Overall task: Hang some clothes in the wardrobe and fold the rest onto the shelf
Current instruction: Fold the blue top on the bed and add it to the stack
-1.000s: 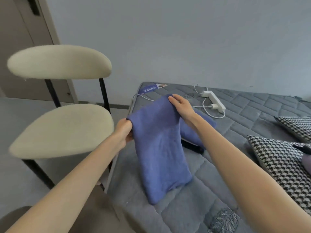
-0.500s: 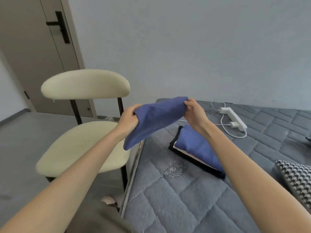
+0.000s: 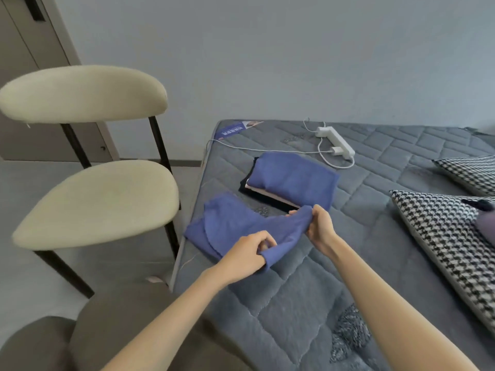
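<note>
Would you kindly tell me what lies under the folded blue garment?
Under the folded blue garment, edges of a pale garment and, lowest, a black garment show; the rest of both is covered.

Head-worn view, forward-down, close over mattress (image 3: 308, 285)

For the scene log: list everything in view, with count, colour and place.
mattress: 1, grey quilted, right half of view
blue garment: 1, blue, on the mattress near its left edge, one end lifted by both hands
folded stack: 1, blue over pale and black layers, on the mattress beyond the garment
power strip: 1, white with white cables, mattress's far end
pillows: 2, black-and-white houndstooth, right edge
chair: 1, cream with black frame, left of the mattress
left hand: 1, pinches the garment's near corner
right hand: 1, pinches its right corner
</note>
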